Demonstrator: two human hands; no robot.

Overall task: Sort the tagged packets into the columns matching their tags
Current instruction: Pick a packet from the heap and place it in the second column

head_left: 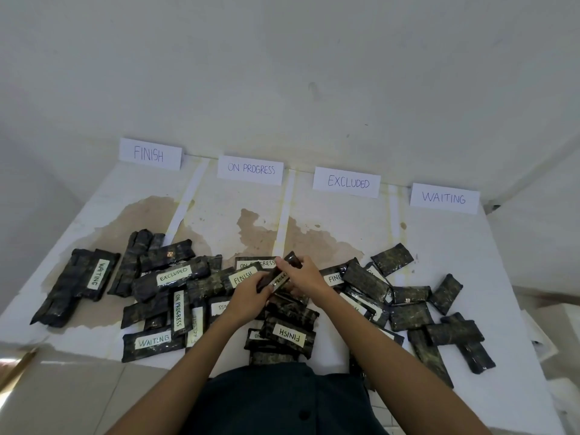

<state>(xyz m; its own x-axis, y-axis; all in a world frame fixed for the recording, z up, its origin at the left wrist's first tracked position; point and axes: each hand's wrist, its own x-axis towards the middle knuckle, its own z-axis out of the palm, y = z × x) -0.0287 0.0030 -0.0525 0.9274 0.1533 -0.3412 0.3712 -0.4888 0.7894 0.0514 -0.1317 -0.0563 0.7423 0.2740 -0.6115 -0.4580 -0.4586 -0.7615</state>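
Note:
Both hands hold one dark packet (280, 275) above the middle of the pile; its white tag reads partly "PROGRE". My left hand (248, 298) grips its near end and my right hand (306, 274) pinches its far end. Several dark packets lie jumbled across the white sheet (455, 243), some tag up, some tag down. Readable tags include a WAITING packet (97, 274), an EXCLUDED packet (172, 276), an ON PROGRESS packet (179, 310) and a FINISH packet (288, 335). Four paper column signs stand at the back: FINISH (150, 153), ON PROGRESS (250, 169), EXCLUDED (346, 182), WAITING (444, 198).
White strips (185, 202) divide the sheet into columns, and brown stains (251, 230) mark the far part of them. A white wall rises behind the signs. Tiled floor (62, 394) shows at the near left, and white boxes (552, 324) sit at the right edge.

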